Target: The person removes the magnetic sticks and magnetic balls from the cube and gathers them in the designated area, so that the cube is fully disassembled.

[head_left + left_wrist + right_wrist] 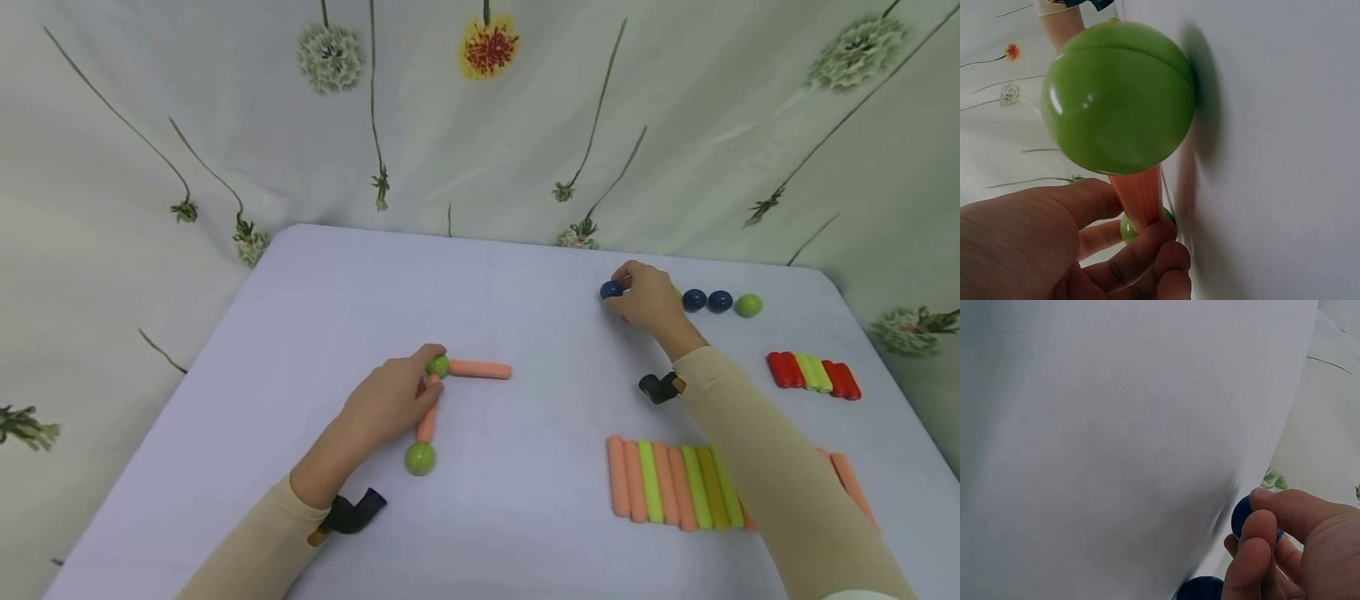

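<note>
My left hand (390, 396) grips a joined piece near the table's middle: a salmon stick (427, 425) with a green ball (420, 458) on its near end and another green ball (437, 366) at its far end. From that far ball a second salmon stick (480, 369) points right. In the left wrist view, thumb and fingers curl about the stick (1140, 194) behind the large green ball (1119, 97). At the back right, my right hand (649, 302) pinches a dark blue ball (611, 289) between thumb and fingers; the right wrist view shows this blue ball (1242, 514) too.
Right of that hand, blue balls (694, 300) and a green ball (748, 305) stand in a row. Short red and yellow-green sticks (813, 374) lie at the right. A row of longer salmon, yellow-green and ochre sticks (671, 483) lies nearer, partly behind the right sleeve. Floral cloth hangs behind.
</note>
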### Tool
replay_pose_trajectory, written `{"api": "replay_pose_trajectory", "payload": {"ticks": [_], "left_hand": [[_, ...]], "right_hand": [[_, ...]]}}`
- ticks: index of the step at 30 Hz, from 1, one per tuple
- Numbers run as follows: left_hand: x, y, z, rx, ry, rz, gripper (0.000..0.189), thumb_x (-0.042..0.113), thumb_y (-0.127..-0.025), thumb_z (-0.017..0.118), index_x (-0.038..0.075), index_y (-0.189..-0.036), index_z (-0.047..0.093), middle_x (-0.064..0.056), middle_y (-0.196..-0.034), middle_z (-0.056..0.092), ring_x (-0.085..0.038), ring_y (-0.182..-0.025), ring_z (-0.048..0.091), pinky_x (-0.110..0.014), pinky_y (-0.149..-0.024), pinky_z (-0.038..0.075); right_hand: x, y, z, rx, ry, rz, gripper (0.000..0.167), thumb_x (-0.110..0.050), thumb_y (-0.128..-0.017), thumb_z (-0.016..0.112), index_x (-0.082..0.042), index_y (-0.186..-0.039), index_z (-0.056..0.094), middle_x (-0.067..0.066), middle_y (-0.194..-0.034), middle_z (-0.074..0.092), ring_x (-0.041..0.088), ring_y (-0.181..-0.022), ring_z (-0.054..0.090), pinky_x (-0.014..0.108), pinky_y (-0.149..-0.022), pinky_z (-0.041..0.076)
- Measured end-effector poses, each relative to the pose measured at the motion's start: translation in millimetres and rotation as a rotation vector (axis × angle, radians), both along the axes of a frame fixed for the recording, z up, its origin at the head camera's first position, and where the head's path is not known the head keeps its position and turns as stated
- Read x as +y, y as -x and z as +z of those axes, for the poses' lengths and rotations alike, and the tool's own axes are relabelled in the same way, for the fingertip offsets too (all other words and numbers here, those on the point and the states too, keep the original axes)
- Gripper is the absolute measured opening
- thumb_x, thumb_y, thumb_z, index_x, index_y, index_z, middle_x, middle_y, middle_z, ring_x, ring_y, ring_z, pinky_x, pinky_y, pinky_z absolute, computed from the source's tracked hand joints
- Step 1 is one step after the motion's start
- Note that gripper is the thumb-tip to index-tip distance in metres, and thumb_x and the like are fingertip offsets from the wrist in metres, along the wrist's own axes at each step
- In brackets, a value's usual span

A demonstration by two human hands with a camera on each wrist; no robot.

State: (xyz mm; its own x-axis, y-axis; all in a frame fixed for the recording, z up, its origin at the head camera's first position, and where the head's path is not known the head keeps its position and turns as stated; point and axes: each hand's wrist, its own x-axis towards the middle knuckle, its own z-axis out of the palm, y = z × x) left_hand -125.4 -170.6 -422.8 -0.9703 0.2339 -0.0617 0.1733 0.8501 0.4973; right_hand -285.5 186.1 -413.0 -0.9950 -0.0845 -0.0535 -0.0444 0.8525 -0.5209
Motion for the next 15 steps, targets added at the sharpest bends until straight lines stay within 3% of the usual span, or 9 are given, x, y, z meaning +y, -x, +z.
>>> {"api": "replay_pose_trajectory", "payload": {"ticks": [7, 15], "left_hand": [[0.5, -1.5, -1.5, 0.011, 0.007, 0.001, 0.045, 0.020, -0.095, 0.060, 0.014, -0.139, 0.048, 0.002, -0.056, 0.046, -0.011, -0.044, 0.040, -0.025, -0.043, 0.031], [0.9, -1.4, 0.6, 0.016, 0.012, -0.010, 0.045, 0.019, -0.095, 0.061, 0.012, -0.138, 0.048, 0.002, -0.056, 0.046, -0.011, -0.045, 0.040, -0.025, -0.043, 0.031]], "right_hand": [[-6.8, 4.2, -2.4, -0.035, 0.058, 0.002, 0.041, -0.015, -0.089, 0.069, -0.002, -0.124, 0.054, 0.019, -0.121, 0.059, 0.017, -0.066, 0.065, 0.031, -0.058, 0.052], [-10.6, 6.0, -4.1, -0.021, 0.038, -0.009, 0.041, -0.016, -0.089, 0.069, -0.003, -0.124, 0.053, 0.018, -0.121, 0.059, 0.017, -0.064, 0.065, 0.031, -0.058, 0.052]]}}
